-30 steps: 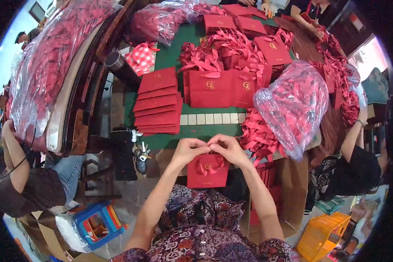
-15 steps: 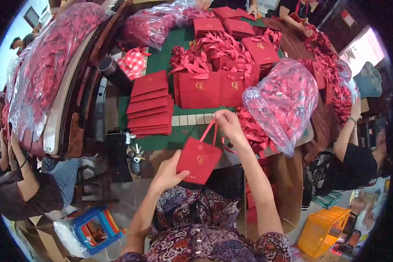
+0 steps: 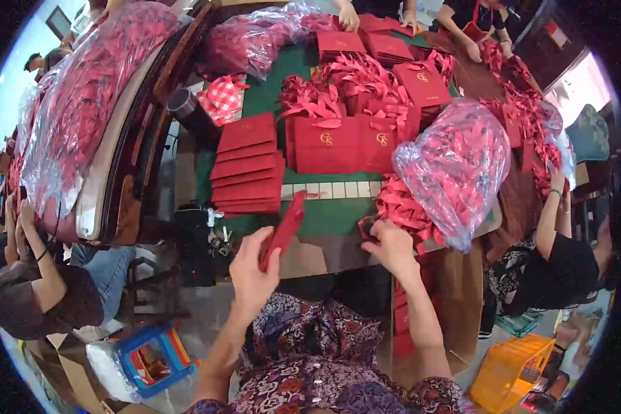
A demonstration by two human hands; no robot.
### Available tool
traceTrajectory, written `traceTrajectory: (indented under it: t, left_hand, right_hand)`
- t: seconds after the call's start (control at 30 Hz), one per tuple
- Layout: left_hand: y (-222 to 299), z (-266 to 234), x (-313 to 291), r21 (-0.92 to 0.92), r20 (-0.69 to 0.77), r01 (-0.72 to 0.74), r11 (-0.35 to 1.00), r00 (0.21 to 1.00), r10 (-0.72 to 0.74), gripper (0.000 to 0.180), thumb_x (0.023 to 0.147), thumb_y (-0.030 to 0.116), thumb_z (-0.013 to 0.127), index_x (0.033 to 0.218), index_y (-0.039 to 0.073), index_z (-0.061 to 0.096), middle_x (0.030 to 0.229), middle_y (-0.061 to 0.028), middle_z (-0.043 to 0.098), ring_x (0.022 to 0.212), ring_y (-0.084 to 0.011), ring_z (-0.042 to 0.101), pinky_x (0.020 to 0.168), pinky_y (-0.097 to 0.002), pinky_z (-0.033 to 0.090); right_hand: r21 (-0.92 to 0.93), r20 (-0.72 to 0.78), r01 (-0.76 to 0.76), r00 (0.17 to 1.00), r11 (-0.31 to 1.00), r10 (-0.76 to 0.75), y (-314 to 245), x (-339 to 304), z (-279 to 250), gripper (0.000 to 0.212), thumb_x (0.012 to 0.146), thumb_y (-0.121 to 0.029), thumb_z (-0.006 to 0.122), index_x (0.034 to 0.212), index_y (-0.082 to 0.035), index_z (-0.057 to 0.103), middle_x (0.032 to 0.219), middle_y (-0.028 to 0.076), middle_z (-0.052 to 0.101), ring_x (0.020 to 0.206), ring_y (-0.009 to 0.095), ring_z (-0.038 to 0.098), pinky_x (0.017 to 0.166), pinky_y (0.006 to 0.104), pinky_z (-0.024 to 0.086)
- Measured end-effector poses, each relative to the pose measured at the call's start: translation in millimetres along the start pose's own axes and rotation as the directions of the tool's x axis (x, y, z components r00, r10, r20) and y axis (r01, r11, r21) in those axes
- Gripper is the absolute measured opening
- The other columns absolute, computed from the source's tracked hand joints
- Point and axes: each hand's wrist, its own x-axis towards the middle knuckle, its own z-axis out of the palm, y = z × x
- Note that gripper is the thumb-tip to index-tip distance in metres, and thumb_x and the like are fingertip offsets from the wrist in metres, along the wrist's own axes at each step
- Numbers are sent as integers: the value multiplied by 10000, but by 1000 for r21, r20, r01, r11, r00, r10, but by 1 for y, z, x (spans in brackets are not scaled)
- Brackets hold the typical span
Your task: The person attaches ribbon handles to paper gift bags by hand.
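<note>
My left hand [image 3: 252,272] grips a small red paper gift bag [image 3: 284,233], turned so that mostly its narrow edge shows above the table's front edge. My right hand [image 3: 391,246] has its fingers curled at the near end of a heap of red ribbons [image 3: 401,207] and pinches a ribbon there; the fingertips are partly hidden. Beyond the left hand lies a fanned stack of flat red bags [image 3: 248,169]. Farther back stand red bags [image 3: 328,145] with gold lettering, their ribbon handles bunched on top.
A clear plastic sack of red ribbons [image 3: 455,169] sits right of the standing bags. A dark cylindrical flask [image 3: 186,109] and a checked red-and-white cloth [image 3: 222,99] are at the left. Other people work around the table. A yellow crate [image 3: 510,372] stands on the floor at right.
The right hand has let go of the bag's ribbon handle and moved down and right to the ribbon heap. In my left hand the bag has turned from face-on to edge-on.
</note>
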Motion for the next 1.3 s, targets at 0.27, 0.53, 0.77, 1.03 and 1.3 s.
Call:
traceTrajectory:
  t: [0.27, 0.53, 0.77, 1.03, 1.3]
  left_hand:
    - [2, 73, -52, 206, 245, -345, 916, 924, 293, 720, 565, 53, 747, 1268, 125, 612, 1120, -89, 568, 996, -308, 557, 817, -406, 497]
    - [1, 103, -38, -148, 241, -112, 983, 959, 146, 863, 717, 397, 853, 1413, 75, 455, 1275, -165, 502, 1062, -338, 545, 908, -453, 473]
    - [-20, 112, -11, -292, 275, 149, 945, 959, -66, 217, 905, 108, 692, 1103, 20, 690, 937, -96, 735, 816, -146, 691, 694, -280, 531]
    - [-19, 101, -5, -114, 252, 72, 991, 967, -41, 114, 889, 102, 631, 959, 40, 697, 894, -138, 703, 824, -341, 669, 741, -418, 530]
    - [-13, 104, -3, -35, 289, -37, 999, 956, 46, 175, 849, 115, 659, 1012, 51, 670, 936, -134, 679, 897, -341, 627, 770, -431, 493]
  right_hand:
    - [16, -130, 46, 991, 999, -43, -11, -14, 22, 207, 784, -131, 773, 845, -25, 607, 791, 131, 632, 730, 301, 653, 647, 403, 516]
    - [881, 159, -205, 977, 426, 143, -25, -3, 41, 137, 980, -133, 616, 890, -38, 574, 798, 7, 638, 693, 78, 607, 637, 230, 511]
    - [937, 239, -268, 960, 222, 149, -32, -5, 49, 126, 994, -160, 606, 976, -36, 592, 852, 23, 660, 766, 88, 646, 676, 241, 562]
    - [222, -378, 116, 926, 968, -25, -56, -25, 29, 306, 752, -149, 829, 861, -66, 556, 851, 83, 598, 779, 258, 580, 690, 381, 480]
    - [163, -194, 177, 970, 971, -144, -49, -28, 48, 150, 818, -133, 723, 943, -91, 652, 886, 75, 641, 858, 292, 621, 796, 426, 466]
